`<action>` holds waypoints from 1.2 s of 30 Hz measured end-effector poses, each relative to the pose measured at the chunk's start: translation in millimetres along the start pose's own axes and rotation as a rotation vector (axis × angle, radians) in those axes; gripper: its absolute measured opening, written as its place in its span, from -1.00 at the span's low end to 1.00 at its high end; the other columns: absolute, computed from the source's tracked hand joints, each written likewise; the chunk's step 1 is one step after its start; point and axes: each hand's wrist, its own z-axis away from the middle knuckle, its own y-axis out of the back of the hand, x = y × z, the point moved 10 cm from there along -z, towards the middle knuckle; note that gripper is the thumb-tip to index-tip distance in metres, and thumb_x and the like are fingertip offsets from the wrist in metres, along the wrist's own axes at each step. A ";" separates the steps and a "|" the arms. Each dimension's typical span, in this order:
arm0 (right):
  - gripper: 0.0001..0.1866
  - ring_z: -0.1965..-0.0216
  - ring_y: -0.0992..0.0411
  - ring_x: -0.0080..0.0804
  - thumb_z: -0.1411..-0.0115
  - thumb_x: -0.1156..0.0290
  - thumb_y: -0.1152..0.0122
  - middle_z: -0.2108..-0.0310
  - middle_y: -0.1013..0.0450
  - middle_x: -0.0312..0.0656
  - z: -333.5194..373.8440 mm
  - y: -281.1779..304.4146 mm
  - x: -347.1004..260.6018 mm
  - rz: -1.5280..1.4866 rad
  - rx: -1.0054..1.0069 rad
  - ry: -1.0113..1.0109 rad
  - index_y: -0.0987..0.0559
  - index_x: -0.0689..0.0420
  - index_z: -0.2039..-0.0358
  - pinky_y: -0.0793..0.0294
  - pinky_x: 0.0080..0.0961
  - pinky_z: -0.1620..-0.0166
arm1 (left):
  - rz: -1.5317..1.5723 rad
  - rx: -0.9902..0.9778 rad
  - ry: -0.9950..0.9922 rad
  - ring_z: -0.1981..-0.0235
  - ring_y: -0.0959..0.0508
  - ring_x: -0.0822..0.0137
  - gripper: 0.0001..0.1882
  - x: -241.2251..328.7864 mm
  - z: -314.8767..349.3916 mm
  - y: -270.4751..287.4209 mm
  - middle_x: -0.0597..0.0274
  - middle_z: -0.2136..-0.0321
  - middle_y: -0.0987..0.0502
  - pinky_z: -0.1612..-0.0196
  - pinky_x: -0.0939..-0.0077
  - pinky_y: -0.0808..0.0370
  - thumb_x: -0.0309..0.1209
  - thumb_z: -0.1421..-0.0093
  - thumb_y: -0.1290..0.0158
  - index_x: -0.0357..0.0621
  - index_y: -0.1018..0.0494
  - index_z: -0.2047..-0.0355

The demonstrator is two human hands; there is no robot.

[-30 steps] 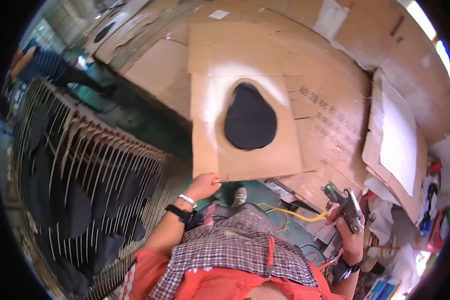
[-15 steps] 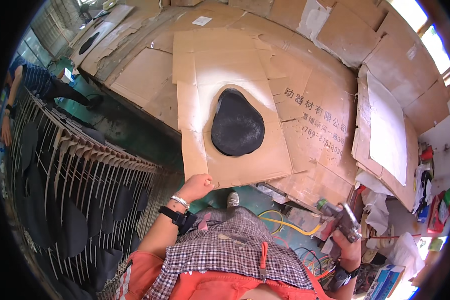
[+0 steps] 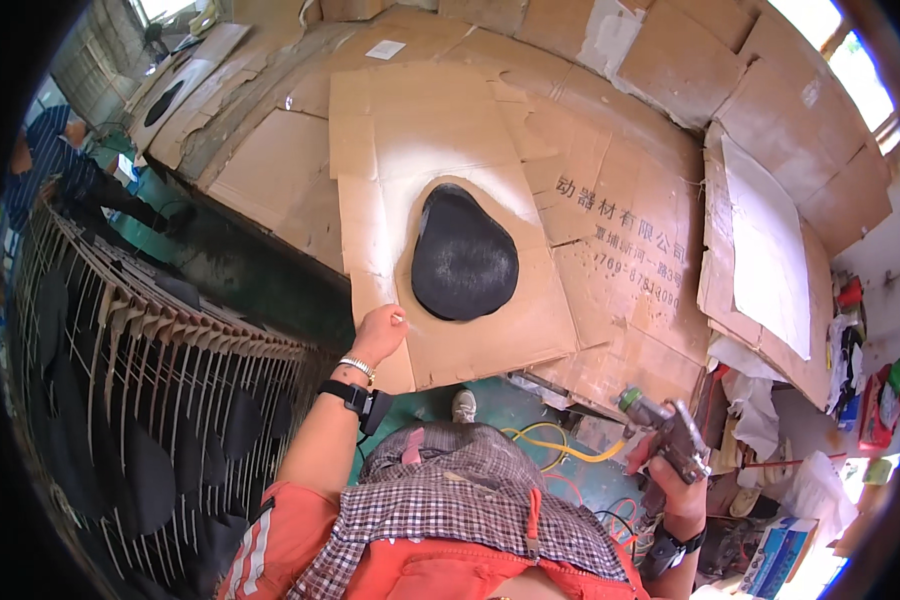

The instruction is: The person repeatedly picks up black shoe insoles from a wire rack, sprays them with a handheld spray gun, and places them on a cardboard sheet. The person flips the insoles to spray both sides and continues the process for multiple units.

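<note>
A black, teardrop-shaped padded piece (image 3: 465, 265) lies with its narrow end away from me on a brown cardboard sheet (image 3: 510, 350). My left hand (image 3: 379, 334) is over the sheet's near left part, beside the black piece and apart from it. Its fingers are curled together; whatever they may pinch is too small to name. At the lower right, my right hand (image 3: 676, 485) grips a metal spray gun (image 3: 682, 445) with a green fitting, held off the cardboard. Part of its handle is hidden by my fingers.
At left, a wire rack (image 3: 185, 345) carries several black pieces. Another person (image 3: 65, 170) is beyond it. A white sheet on cardboard (image 3: 770, 255) leans at right. Below the table run a yellow hose (image 3: 570, 452) and tangled cords. A blue box (image 3: 775, 555) sits lower right.
My left hand has moved from the sheet's near edge up and left over the cardboard. The right hand still grips the spray gun, now slightly lower and more to the left.
</note>
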 end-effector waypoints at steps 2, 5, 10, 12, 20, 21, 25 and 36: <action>-0.27 0.40 -0.47 -0.39 -0.01 0.33 -0.37 0.41 -0.48 -0.10 -5.8 6.2 -3.3 -0.026 0.110 0.028 -0.29 0.31 -0.16 -0.45 -0.49 0.29 | -0.043 0.066 0.022 0.35 -0.59 0.22 -0.74 -9.3 -19.8 0.5 0.11 0.43 -0.59 0.25 0.40 -0.51 -0.40 -0.05 -0.15 -0.18 -0.53 0.22; -0.26 0.40 -0.47 -0.39 0.01 0.37 -0.39 0.38 -0.48 -0.10 -4.3 7.0 1.0 -0.003 -0.044 -0.041 -0.29 0.31 -0.16 -0.48 -0.46 0.28 | -0.108 0.159 0.060 0.32 -0.59 0.15 -0.74 -15.3 -46.2 -0.1 0.10 0.38 -0.60 0.20 0.35 -0.51 -0.40 -0.06 -0.12 -0.15 -0.53 0.21; -0.30 0.38 -0.48 -0.38 0.01 0.38 -0.37 0.41 -0.49 -0.10 -21.3 -5.9 2.5 -0.061 -0.076 -0.006 -0.32 0.29 -0.14 -0.48 -0.42 0.24 | -0.117 0.168 0.224 0.09 -0.55 0.05 -0.68 2.4 -68.4 -14.0 0.01 0.16 -0.57 0.01 0.24 -0.47 -0.38 -0.11 -0.09 -0.14 -0.49 0.10; -0.32 0.39 -0.48 -0.37 0.00 0.38 -0.35 0.43 -0.50 -0.10 -32.9 -2.2 -0.5 -0.083 -0.003 0.065 -0.33 0.28 -0.13 -0.47 -0.40 0.23 | -0.182 0.218 0.225 0.06 -0.54 0.05 -0.67 7.4 -72.0 -18.8 0.01 0.14 -0.56 0.00 0.22 -0.47 -0.37 -0.13 -0.10 -0.14 -0.48 0.07; -0.30 0.42 -0.49 -0.33 0.04 0.39 -0.36 0.37 -0.50 -0.04 -35.8 23.7 9.8 -0.047 -0.038 0.023 -0.32 0.30 -0.13 -0.48 -0.40 0.26 | -0.238 0.312 0.291 0.14 -0.55 0.07 -0.80 21.6 -67.8 -16.7 0.04 0.22 -0.56 0.06 0.25 -0.49 -0.41 -0.10 -0.11 -0.14 -0.54 0.24; -0.29 0.41 -0.50 -0.32 0.04 0.38 -0.36 0.37 -0.51 -0.04 -34.8 33.2 8.8 -0.062 0.029 0.008 -0.32 0.30 -0.13 -0.48 -0.40 0.26 | -0.232 0.363 0.270 0.18 -0.56 0.06 -0.82 27.2 -66.3 -13.7 0.04 0.24 -0.56 0.08 0.25 -0.50 -0.41 -0.09 -0.12 -0.14 -0.54 0.27; -0.26 0.41 -0.51 -0.28 0.08 0.38 -0.39 0.41 -0.51 -0.02 -38.2 36.2 9.3 -0.082 -0.026 -0.029 -0.32 0.30 -0.12 -0.48 -0.36 0.24 | 0.020 0.404 0.224 0.37 -0.58 0.12 -0.86 21.7 -76.4 -17.5 0.06 0.31 -0.56 0.19 0.31 -0.52 -0.49 -0.01 -0.16 -0.20 -0.51 0.38; -0.27 0.42 -0.51 -0.29 0.09 0.38 -0.38 0.40 -0.51 -0.03 -52.5 68.5 14.7 -0.075 -0.010 -0.015 -0.33 0.28 -0.12 -0.51 -0.36 0.26 | 0.939 0.412 0.604 0.47 -0.51 0.32 -0.70 -49.4 -75.4 -64.5 0.17 0.36 -0.51 0.46 0.39 -0.52 -0.54 -0.06 -0.11 -0.26 -0.45 0.15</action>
